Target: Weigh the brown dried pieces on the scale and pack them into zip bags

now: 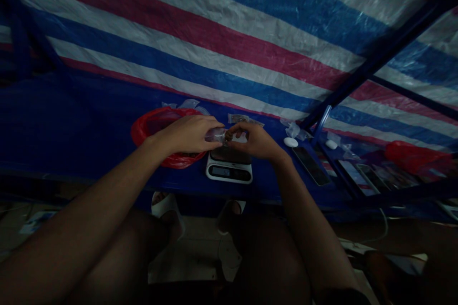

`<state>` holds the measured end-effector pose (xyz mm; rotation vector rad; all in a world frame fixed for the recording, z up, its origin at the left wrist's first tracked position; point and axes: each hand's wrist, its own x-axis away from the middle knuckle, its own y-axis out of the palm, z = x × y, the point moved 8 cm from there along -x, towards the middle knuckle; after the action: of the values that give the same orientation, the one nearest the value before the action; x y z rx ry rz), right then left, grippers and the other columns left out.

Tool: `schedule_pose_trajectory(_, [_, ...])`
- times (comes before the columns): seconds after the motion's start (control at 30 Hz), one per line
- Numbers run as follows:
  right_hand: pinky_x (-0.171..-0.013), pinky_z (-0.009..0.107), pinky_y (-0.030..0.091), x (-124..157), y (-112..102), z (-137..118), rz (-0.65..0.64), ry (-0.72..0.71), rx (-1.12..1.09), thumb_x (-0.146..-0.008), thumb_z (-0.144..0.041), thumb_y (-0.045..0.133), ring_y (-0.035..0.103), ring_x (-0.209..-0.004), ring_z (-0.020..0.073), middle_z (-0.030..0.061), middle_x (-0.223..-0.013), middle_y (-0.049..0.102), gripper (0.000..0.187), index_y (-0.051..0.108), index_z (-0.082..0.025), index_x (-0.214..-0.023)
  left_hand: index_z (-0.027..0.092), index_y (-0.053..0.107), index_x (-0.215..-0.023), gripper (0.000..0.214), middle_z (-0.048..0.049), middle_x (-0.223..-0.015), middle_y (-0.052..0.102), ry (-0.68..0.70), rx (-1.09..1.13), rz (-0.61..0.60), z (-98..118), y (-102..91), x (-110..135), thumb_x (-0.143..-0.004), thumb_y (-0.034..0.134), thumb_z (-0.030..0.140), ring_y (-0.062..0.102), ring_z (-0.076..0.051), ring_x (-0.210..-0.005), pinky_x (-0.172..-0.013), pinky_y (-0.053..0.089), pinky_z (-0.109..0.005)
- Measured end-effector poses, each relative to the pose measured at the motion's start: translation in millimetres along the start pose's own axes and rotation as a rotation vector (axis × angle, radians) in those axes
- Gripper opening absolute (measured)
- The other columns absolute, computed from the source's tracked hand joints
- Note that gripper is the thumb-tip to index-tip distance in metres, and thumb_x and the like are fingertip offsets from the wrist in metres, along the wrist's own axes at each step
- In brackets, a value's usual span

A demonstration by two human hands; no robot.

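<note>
My left hand is closed around a small clear plastic bag, held sideways above a white digital kitchen scale. At the bag's right end, the fingers of my right hand pinch some small brownish pieces, too dim to name. Both hands nearly meet over the scale's plate. Its dark display faces me, and the reading is too blurred to make out. An opened red plastic bag lies under my left wrist, its contents mostly hidden by my hand and forearm.
Behind the scale lie small clear bags with contents. To the right are a white oval object, a dark phone and another red bag. A blue metal frame crosses the right side. A striped sheet hangs behind.
</note>
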<state>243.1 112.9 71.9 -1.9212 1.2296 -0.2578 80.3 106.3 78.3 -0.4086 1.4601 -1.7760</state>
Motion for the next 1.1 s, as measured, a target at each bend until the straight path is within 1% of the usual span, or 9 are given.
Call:
schedule_pose_trajectory(0.17, [-0.091, 0.038, 0.054, -2, 3, -15, -0.016, -0.092, 0.05, -0.086, -0.028, 0.076, 0.071, -0.095, 0.0224, 0.0063, -0.104, 0.082, 0.021, 0.08, -0.02, -0.105, 0.022, 0.075, -0.136, 0.047, -0.0108, -0.131, 0.078, 0.011, 0.024, 0.012, 3, -3.6, 1, -0.096, 0.062, 0.043, 0.073, -0.029, -0.114, -0.099, 0.051, -0.037])
schedule_pose_trajectory(0.37, [-0.091, 0.039, 0.057, -2, 7, -14, -0.022, -0.102, 0.028, -0.087, -0.03, 0.076, 0.074, -0.1, 0.0245, 0.0079, -0.109, 0.081, 0.026, 0.078, -0.02, -0.111, 0.025, 0.081, -0.112, 0.029, -0.0065, -0.106, 0.082, 0.048, 0.097, 0.012, 3, -3.1, 3, -0.095, 0.062, 0.04, 0.073, -0.025, -0.094, -0.084, 0.049, -0.034])
schedule_pose_trajectory(0.47, [-0.089, 0.038, 0.058, -2, 7, -14, -0.013, -0.111, -0.003, -0.088, -0.03, 0.076, 0.074, -0.1, 0.0247, 0.0093, -0.112, 0.08, 0.027, 0.078, -0.019, -0.113, 0.025, 0.08, -0.106, 0.025, -0.0058, -0.103, 0.081, 0.042, 0.133, 0.014, 3, -3.5, 4, -0.095, 0.063, 0.041, 0.073, -0.025, -0.093, -0.082, 0.049, -0.033])
schedule_pose_trajectory(0.6, [-0.089, 0.038, 0.058, -2, 0, -17, 0.05, -0.108, -0.018, -0.085, -0.029, 0.078, 0.074, -0.099, 0.0243, 0.0091, -0.112, 0.079, 0.033, 0.075, -0.019, -0.117, 0.023, 0.077, -0.127, 0.04, -0.0077, -0.114, 0.082, -0.031, 0.108, 0.031, 0, -4.8, 5, -0.093, 0.068, 0.043, 0.075, -0.028, -0.101, -0.085, 0.051, -0.033])
schedule_pose_trajectory(0.77, [-0.086, 0.039, 0.056, 0, -9, -30, 0.124, -0.098, -0.005, -0.086, -0.032, 0.08, 0.072, -0.101, 0.0251, 0.0091, -0.119, 0.079, 0.036, 0.075, -0.021, -0.12, 0.023, 0.058, -0.158, 0.071, -0.0099, -0.141, 0.075, -0.058, 0.137, 0.106, -1, -6.9, 7, -0.092, 0.071, 0.048, 0.072, -0.032, -0.125, -0.103, 0.052, -0.037])
schedule_pose_trajectory(0.87, [-0.082, 0.038, 0.055, 1, -16, -41, 0.195, -0.094, 0.003, -0.088, -0.036, 0.081, 0.07, -0.094, 0.0235, 0.0093, -0.12, 0.08, 0.036, 0.077, -0.021, -0.12, 0.022, 0.051, -0.163, 0.079, -0.0107, -0.153, 0.068, -0.037, 0.213, 0.172, -1, -9.2, 9, -0.091, 0.073, 0.047, 0.067, -0.032, -0.136, -0.114, 0.05, -0.039])
schedule_pose_trajectory(0.97, [-0.08, 0.038, 0.055, 1, -20, -48, 0.237, -0.088, -0.023, -0.091, -0.04, 0.081, 0.068, -0.09, 0.022, 0.0097, -0.123, 0.079, 0.038, 0.077, -0.021, -0.124, 0.022, 0.048, -0.165, 0.083, -0.011, -0.154, 0.066, -0.038, 0.253, 0.221, -2, -12.0, 10, -0.09, 0.074, 0.045, 0.065, -0.032, -0.138, -0.117, 0.049, -0.04])
schedule_pose_trajectory(1.03, [-0.08, 0.038, 0.056, 0, -20, -48, 0.243, -0.076, -0.047, -0.092, -0.044, 0.081, 0.069, -0.092, 0.0224, 0.01, -0.126, 0.078, 0.041, 0.076, -0.022, -0.127, 0.022, 0.048, -0.165, 0.082, -0.011, -0.153, 0.067, -0.036, 0.257, 0.246, -2, -14.5, 11, -0.09, 0.074, 0.043, 0.066, -0.032, -0.137, -0.117, 0.05, -0.041])
schedule_pose_trajectory(1.1, [-0.083, 0.039, 0.058, 0, -20, -45, 0.252, -0.087, -0.086, -0.092, -0.05, 0.082, 0.07, -0.1, 0.0246, 0.0101, -0.127, 0.077, 0.046, 0.075, -0.024, -0.13, 0.022, 0.048, -0.164, 0.081, -0.0107, -0.152, 0.068, -0.029, 0.26, 0.269, -1, -16.9, 12, -0.09, 0.074, 0.042, 0.066, -0.033, -0.136, -0.116, 0.05, -0.043])
